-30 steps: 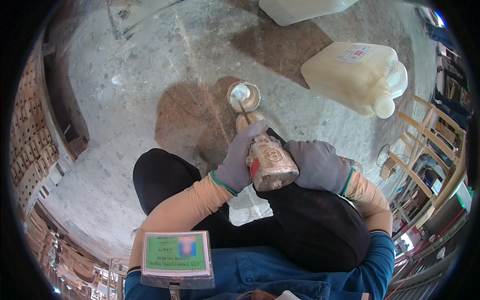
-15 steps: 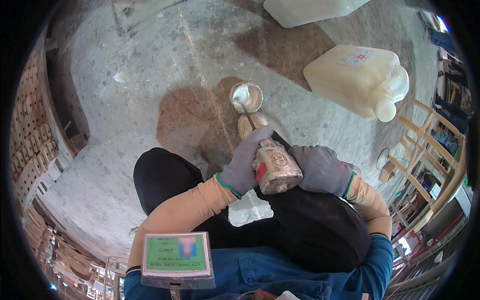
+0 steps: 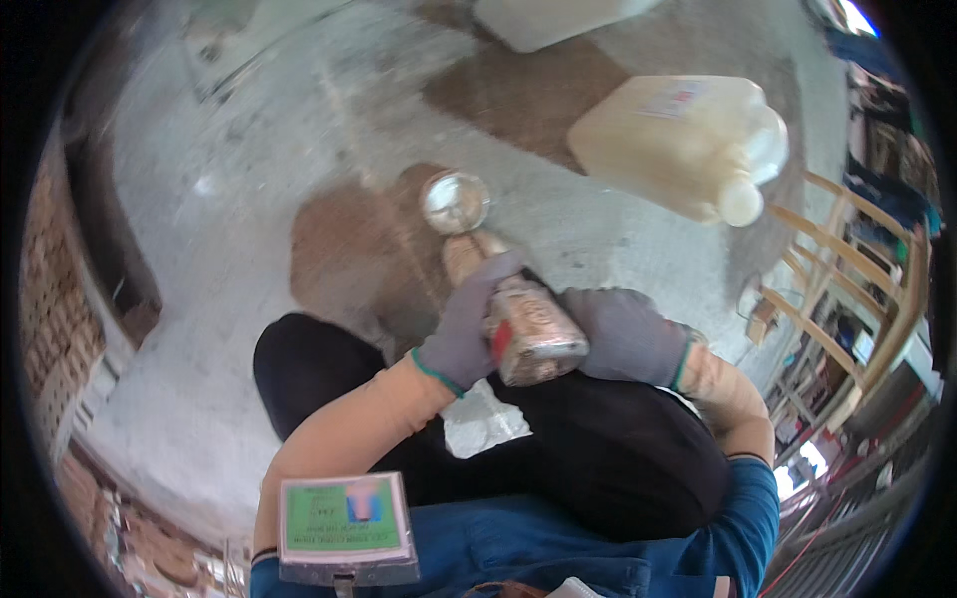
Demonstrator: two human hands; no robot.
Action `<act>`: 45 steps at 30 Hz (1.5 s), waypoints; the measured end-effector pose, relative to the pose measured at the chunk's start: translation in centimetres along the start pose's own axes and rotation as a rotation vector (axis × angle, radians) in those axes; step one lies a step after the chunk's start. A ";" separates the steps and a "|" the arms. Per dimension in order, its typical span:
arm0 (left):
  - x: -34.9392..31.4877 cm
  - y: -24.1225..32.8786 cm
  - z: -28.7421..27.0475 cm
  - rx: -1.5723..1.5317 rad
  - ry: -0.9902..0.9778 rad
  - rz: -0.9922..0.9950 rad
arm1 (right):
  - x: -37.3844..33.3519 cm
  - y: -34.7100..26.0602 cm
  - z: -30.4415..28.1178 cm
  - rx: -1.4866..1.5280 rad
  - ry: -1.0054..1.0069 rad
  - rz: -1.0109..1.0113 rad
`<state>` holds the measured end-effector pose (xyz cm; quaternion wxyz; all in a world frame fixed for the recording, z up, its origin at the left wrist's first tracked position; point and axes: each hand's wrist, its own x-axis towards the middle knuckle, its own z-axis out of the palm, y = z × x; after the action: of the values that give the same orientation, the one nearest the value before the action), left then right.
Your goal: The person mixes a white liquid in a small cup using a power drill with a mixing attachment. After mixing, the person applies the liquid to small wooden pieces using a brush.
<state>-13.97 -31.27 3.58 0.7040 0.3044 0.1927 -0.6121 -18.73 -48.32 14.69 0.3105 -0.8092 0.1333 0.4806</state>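
Note:
My left hand [image 3: 469,324], in a grey glove, is closed around a worn, boxy whitish block [image 3: 538,339] with a red patch on its side; I cannot tell its kind. Against the block's right side, my gloved right hand [image 3: 628,336] is curled closed. What lies within its fingers is hidden. Just beyond the left hand's fingers shows a rounded tan piece [image 3: 462,257], blurred and partly covered. Past it on the floor stands a small open can [image 3: 456,202] with whitish stuff inside.
A yellowish plastic jug [image 3: 668,149] lies on the concrete floor to the right, its cap toward me. Another pale jug [image 3: 558,18] is at the far edge. Wooden chair frames [image 3: 847,269] stand at right; stacked wooden pieces [image 3: 60,299] line the left.
The view has shifted and blurred, with the can and jugs now further left in it. A thin stick that reached into the can no longer shows there. Both hands keep their grip.

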 end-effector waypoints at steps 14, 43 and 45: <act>0.5 2.7 1.6 0.088 -0.053 -0.029 | 0.1 -0.3 -0.3 0.004 0.124 -0.086; 0.8 2.7 0.4 0.108 -0.043 0.017 | 0.4 -0.9 0.9 -0.014 0.256 -0.130; 0.2 2.7 -0.6 0.208 -0.043 0.091 | 0.6 -2.0 0.9 -0.076 0.265 -0.058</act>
<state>-11.23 -30.82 3.57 0.6996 0.3710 0.0988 -0.6026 -18.04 -46.22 14.64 0.2732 -0.8802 0.1312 0.3652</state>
